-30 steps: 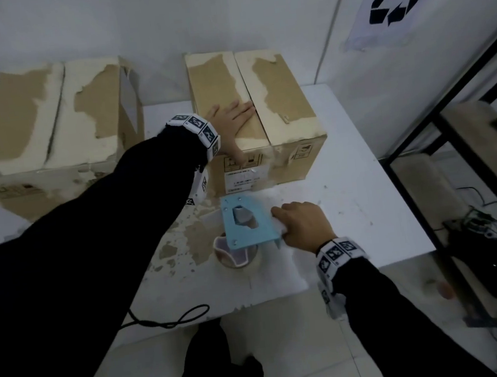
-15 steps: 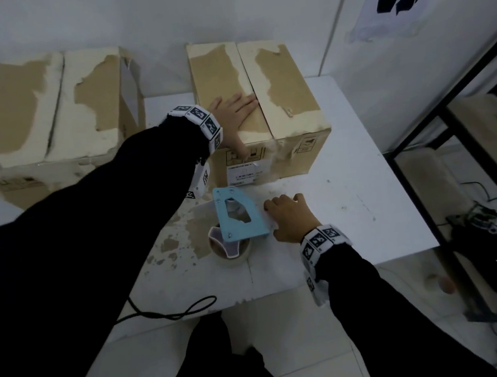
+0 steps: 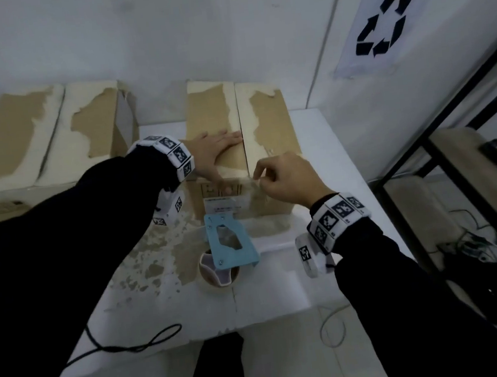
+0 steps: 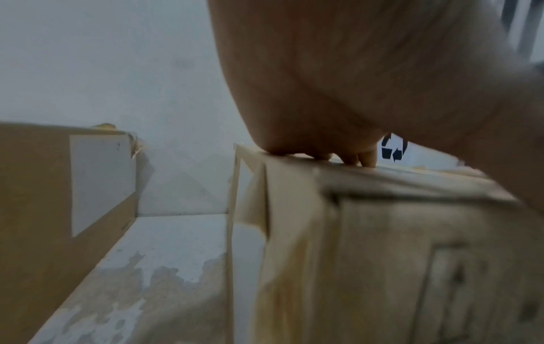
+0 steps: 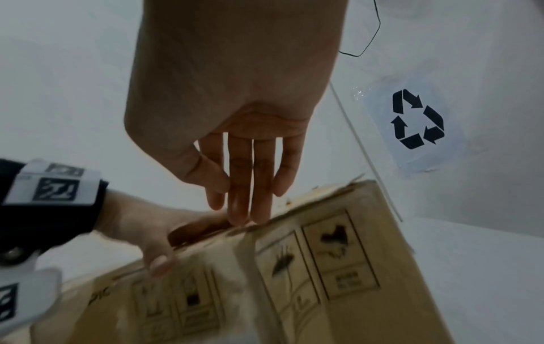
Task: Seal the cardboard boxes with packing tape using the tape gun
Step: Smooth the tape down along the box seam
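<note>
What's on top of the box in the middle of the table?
The left hand lies flat on the middle box, holding its flaps shut; the right hand is at its front edge. The box's contents are hidden.

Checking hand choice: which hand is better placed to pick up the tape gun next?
Right hand: it is free above the box edge, nearer the tape gun; the left hand presses the flaps.

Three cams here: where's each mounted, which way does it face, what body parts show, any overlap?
Head: on the head, looking forward and down at the table, two boxes and tape gun; both sleeves, left hand and right hand show.
Left wrist: under the left hand, looking along the palm at the right box.
Right wrist: under the right hand, facing that box's front edge; the left hand shows too.
Shared: all three see the right box and the recycling sign.
</note>
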